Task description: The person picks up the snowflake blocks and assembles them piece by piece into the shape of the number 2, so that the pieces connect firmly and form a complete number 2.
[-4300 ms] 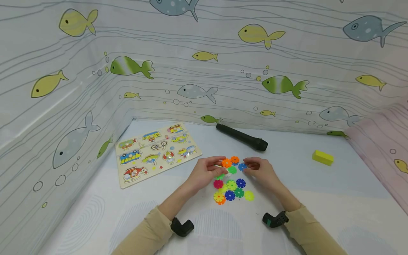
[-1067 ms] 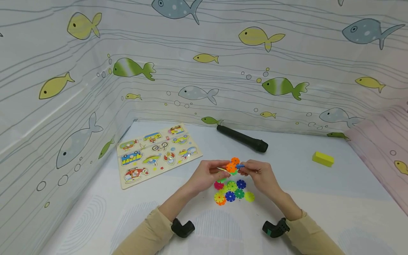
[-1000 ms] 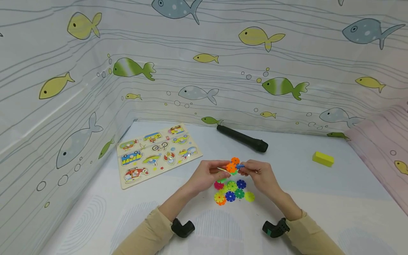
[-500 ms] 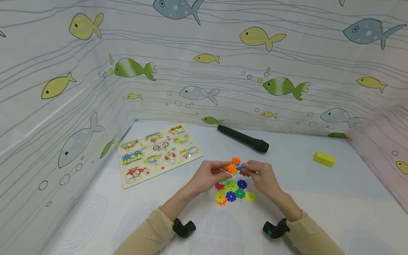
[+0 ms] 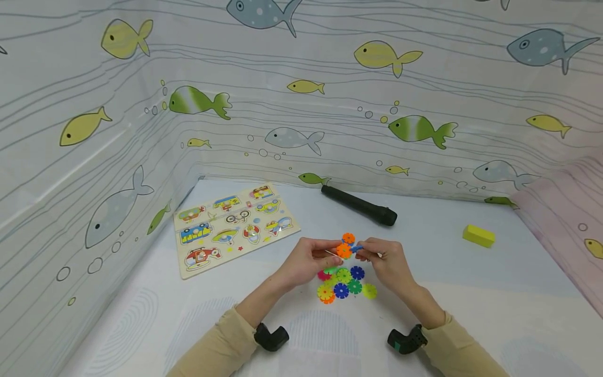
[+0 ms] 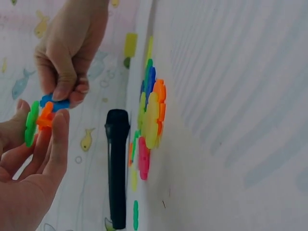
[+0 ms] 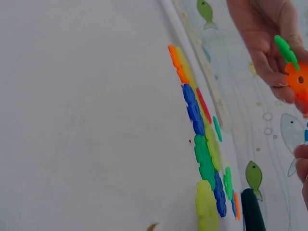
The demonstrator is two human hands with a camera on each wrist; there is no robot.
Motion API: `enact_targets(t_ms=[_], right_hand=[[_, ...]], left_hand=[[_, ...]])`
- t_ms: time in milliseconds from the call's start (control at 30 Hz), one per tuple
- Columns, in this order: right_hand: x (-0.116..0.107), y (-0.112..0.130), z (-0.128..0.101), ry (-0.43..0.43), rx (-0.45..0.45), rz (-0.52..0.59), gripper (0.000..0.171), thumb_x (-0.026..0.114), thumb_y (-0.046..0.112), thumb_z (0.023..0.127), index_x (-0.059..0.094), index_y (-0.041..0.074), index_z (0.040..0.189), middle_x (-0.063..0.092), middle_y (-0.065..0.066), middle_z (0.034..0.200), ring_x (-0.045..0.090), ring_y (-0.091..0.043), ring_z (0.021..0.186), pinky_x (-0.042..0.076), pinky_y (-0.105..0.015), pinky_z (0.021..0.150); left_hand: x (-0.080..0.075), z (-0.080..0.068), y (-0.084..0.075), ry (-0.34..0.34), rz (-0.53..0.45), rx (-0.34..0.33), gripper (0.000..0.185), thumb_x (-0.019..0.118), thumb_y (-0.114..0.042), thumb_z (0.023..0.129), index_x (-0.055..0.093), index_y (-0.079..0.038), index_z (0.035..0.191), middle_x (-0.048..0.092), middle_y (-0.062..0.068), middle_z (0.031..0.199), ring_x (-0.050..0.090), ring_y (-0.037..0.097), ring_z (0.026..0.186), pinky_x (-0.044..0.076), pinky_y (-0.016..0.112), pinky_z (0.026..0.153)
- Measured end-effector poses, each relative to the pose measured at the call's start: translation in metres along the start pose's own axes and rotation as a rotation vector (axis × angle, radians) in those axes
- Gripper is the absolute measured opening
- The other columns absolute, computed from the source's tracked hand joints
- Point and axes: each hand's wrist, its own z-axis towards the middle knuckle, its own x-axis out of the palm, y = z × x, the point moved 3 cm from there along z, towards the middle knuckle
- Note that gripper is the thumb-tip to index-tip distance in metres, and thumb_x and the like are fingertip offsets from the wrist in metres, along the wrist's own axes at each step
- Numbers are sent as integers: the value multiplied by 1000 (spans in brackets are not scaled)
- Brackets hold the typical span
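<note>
Above the table, my left hand (image 5: 306, 262) pinches an orange notched plastic disc (image 5: 344, 251) between thumb and fingers. A green notched disc (image 6: 32, 123) stands crosswise against the orange one, seen edge-on. My right hand (image 5: 387, 261) pinches a blue notched disc (image 6: 54, 104) and holds it against the orange disc's edge. Whether the blue disc sits in a slot of the orange one cannot be told. Below lie several loose discs, among them a dark blue disc (image 5: 341, 290), a teal green disc (image 5: 355, 286) and a yellow disc (image 5: 369, 291).
A wooden picture puzzle board (image 5: 235, 230) lies at the left. Behind the hands is a black microphone (image 5: 359, 204). Over to the right sits a yellow block (image 5: 478, 235). A fish-patterned curtain (image 5: 301, 115) rises behind the table. Another orange disc (image 5: 348, 238) lies beyond the hands.
The right hand has picked up the blue disc and brought it left to the orange disc. Over the last second, both hands hold nearly still, with the joined pieces dipping slightly.
</note>
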Motion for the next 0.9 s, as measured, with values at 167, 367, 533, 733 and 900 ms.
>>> enact_targets(t_ms=[167, 367, 533, 733, 900], right_hand=[[3, 2, -1, 17, -5, -16, 19, 69, -17, 82, 78, -3, 92, 73, -5, 76, 70, -16, 66, 58, -21, 67], [2, -6, 1, 150, 250, 138, 14, 63, 7, 97, 76, 5, 92, 72, -8, 81, 66, -25, 75, 57, -23, 74], [4, -13, 1, 199, 448, 257, 32, 56, 28, 103, 75, 2, 100, 74, -12, 89, 68, -24, 83, 56, -22, 81], [6, -13, 1, 181, 537, 327, 43, 53, 36, 104, 74, -2, 102, 74, -16, 91, 70, -25, 86, 57, -23, 83], [8, -12, 1, 179, 543, 332, 44, 53, 39, 103, 73, -1, 102, 74, -14, 89, 71, -22, 84, 57, -24, 82]], left_hand=[[-2, 0, 1, 4, 20, -6, 42, 67, -11, 96, 60, -2, 136, 72, 18, 115, 72, 23, 101, 58, 27, 86], [-6, 0, -3, -11, 2, -28, 43, 66, -13, 97, 58, -3, 138, 74, 14, 110, 70, 35, 108, 57, 29, 90], [-5, 1, -1, -35, -1, -54, 45, 66, -17, 97, 57, -4, 139, 73, 12, 114, 71, 30, 106, 56, 30, 93], [-3, 1, -2, -42, 1, -69, 50, 68, -21, 96, 54, -8, 142, 66, 11, 127, 70, 21, 105, 56, 32, 94], [-2, 0, -3, 5, 25, -53, 53, 68, -21, 96, 52, -12, 145, 62, 11, 135, 70, 19, 101, 57, 29, 90]])
